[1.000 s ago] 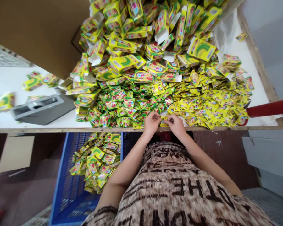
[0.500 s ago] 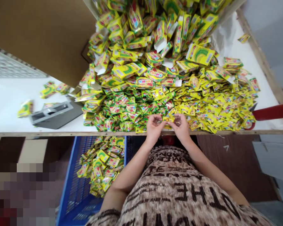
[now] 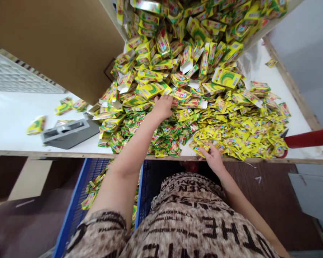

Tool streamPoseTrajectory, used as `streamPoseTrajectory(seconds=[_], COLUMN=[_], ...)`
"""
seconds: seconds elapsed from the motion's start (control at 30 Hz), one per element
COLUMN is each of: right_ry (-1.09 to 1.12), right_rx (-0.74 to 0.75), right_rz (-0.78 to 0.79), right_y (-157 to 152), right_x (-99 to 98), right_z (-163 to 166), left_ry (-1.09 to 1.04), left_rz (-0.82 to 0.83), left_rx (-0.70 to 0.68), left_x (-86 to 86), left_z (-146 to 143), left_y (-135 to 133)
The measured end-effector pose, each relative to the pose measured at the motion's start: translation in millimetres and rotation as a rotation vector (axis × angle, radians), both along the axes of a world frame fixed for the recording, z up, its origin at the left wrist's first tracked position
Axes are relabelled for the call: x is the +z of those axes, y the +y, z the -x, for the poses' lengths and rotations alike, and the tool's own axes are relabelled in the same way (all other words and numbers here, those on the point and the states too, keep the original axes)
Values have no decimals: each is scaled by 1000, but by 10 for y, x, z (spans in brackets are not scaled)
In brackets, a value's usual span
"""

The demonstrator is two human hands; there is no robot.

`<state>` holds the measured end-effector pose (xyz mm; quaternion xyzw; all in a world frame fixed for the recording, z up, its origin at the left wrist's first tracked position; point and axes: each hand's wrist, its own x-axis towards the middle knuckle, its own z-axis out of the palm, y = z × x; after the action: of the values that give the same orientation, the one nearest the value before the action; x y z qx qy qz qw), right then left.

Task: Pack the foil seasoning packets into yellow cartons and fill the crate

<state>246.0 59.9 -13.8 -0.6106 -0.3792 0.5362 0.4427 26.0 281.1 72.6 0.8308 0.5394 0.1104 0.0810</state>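
Near the front edge of the white table, my right hand (image 3: pixel 214 157) pinches a small yellow sachet (image 3: pixel 204 147) between thumb and fingers. The heap of yellow sachets (image 3: pixel 244 130) lies just beside and beyond it. My left hand (image 3: pixel 163 107) reaches across the green sachets (image 3: pixel 174 135) to the heap of small yellow-green boxes (image 3: pixel 150 89). Its fingers are apart and rest against the boxes, their tips partly hidden. Several boxes in that heap have white end flaps standing open.
A grey tape dispenser (image 3: pixel 66 133) and a few loose boxes lie on the left, beside a large brown carton (image 3: pixel 56 43). Below the table edge (image 3: pixel 78 156) stands a blue crate (image 3: pixel 70 208) with packets in it. A red bar-like handle (image 3: pixel 310 138) juts in from the right.
My hands have parted from around a yellow sachet. The left has moved forward onto the boxes; the right stays near the table edge, slightly further right.
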Motion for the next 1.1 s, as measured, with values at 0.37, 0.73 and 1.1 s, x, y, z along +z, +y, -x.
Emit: streamPoseTrajectory(seconds=[0.37, 0.73, 1.1], right_ry=[-69, -551, -467], right_rx=[-180, 511, 481], right_rz=[-313, -356, -285], right_y=[428, 551, 95], right_x=[524, 757, 697], right_z=[-76, -133, -205], left_ry=[-89, -357, -1349], left_rz=[29, 79, 1057], left_rx=[79, 127, 201], left_x=[71, -545, -599], left_z=[-20, -508, -539], left_y=[-1212, -1976, -2579])
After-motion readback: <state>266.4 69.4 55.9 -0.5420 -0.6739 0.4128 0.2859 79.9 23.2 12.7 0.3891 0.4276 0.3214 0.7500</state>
